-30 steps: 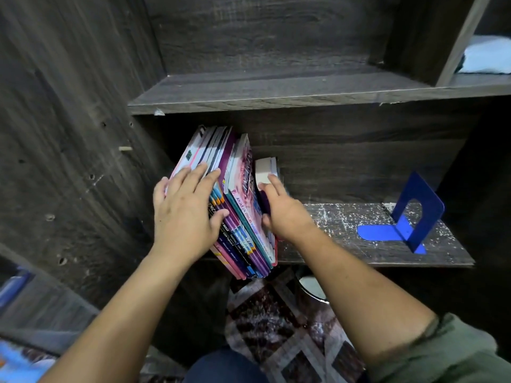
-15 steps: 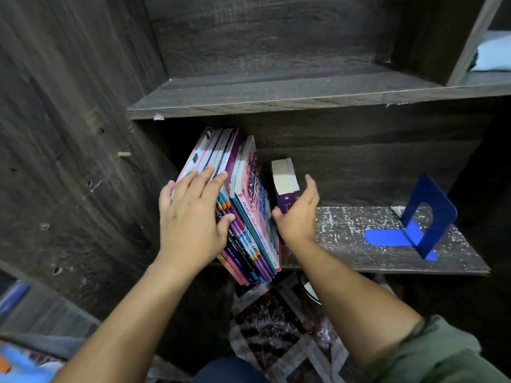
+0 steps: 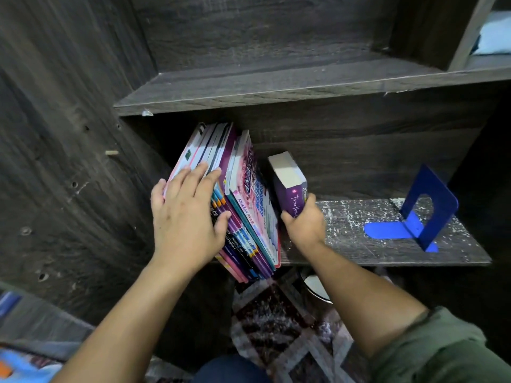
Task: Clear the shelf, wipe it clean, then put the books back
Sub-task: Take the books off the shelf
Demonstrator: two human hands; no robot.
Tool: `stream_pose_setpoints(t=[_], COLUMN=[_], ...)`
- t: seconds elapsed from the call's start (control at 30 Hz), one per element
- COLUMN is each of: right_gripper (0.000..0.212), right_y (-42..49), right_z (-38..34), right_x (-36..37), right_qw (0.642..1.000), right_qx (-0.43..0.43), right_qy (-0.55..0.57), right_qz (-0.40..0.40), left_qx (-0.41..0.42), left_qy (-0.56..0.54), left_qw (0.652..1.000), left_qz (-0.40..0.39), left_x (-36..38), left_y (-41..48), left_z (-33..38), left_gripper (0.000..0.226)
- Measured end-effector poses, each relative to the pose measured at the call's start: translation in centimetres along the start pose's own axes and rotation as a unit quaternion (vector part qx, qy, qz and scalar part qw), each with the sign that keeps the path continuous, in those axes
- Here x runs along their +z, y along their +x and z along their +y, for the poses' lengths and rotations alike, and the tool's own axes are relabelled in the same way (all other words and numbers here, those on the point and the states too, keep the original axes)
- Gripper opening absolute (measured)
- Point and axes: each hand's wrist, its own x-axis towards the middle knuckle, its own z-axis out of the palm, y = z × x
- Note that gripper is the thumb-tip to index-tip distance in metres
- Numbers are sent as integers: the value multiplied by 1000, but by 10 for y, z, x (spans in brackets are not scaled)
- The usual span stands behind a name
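A person's left hand (image 3: 185,214) lay flat, fingers spread and nearly straight, against the row of books (image 3: 250,200) that leaned left at the left end of the lower shelf (image 3: 359,244), the thumb resting across the spines. Just right of the row, the right hand (image 3: 304,225) gripped the lower spine of a purple book (image 3: 290,186), thumb on the side nearest the row and fingers curled round the far side; a narrow gap separated this book from the row. Well to the right of the row stood a blue bookend (image 3: 425,208) on the board, which was flecked with white specks. Directly above the row ran the upper shelf board (image 3: 276,89), close over the book tops, and to the row's left rose the dark side panel (image 3: 69,161) with a small wooden peg (image 3: 111,152) jutting out. Below the row lay a patterned rug (image 3: 276,327) and a white round object (image 3: 315,284) that could not be identified. Far up and right of the row sat a pale blue cloth (image 3: 495,34). A second before, the right hand's fingers had rested on the purple book's top edge with the book tight against the row; since then the hand had dropped to its spine and the book had come away rightward, while the left hand had stayed pressed on the row.
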Motion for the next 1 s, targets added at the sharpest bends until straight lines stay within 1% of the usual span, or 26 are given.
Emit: stream_pose_setpoints(t=[0.13,0.2,0.33,0.43,0.47,0.5,0.53,0.57,0.6,0.63,0.67,0.7,0.77,0.8,0.87,0.93,1.0], right_gripper=[48,50,57,58,59,59,58,57,57,57,57,57,52,47,33,30,32], right_y=[-16,-27,-59,-87,-95,-103,-110,-117,-125,-134,-144,-155,-178,-190,-212,-230,-243], right_z=[4,11,41,76,89,103,117,132,149,167,186,204,242,259,291,317,340], right_x=[-33,-57,-116,-162,-178,-193,-208,-222,-235,-247,-257,-267,-284,-291,-303,-312,-318], right_qw=[996,993,985,981,980,981,981,981,980,978,977,975,968,963,955,949,939], right_qx=[-31,-63,-124,-122,-115,-104,-90,-73,-56,-37,-14,15,78,109,158,193,220], right_qy=[-34,-43,-80,-128,-139,-149,-160,-174,-189,-203,-212,-220,-236,-242,-246,-245,-263], right_qz=[75,93,93,82,80,72,58,39,23,12,2,-7,-28,-37,-45,-41,-34], left_qx=[-15,-31,-77,-132,-141,-128,-86,-16,72,166,248,313,395,429,502,578,670], left_qy=[11,23,44,54,38,17,-3,-24,-50,-82,-117,-152,-197,-201,-182,-129,-56], left_qw=[1000,999,994,985,984,987,992,995,990,973,946,910,844,820,783,748,701], left_qz=[-9,-23,-63,-95,-97,-95,-94,-96,-110,-135,-175,-225,-305,-321,-318,-300,-238], left_x=[-2,-4,-6,-6,-7,-6,-5,-4,-2,0,2,6,16,22,33,38,42], left_y=[1,2,6,7,6,4,1,-2,-6,-11,-15,-20,-34,-42,-61,-81,-100], left_z=[7,16,37,59,72,88,107,129,154,180,207,234,287,313,361,404,442], left_gripper=[73,75,78,82,81,79,77,76,74,71,66,61,50,46,40,37,31])
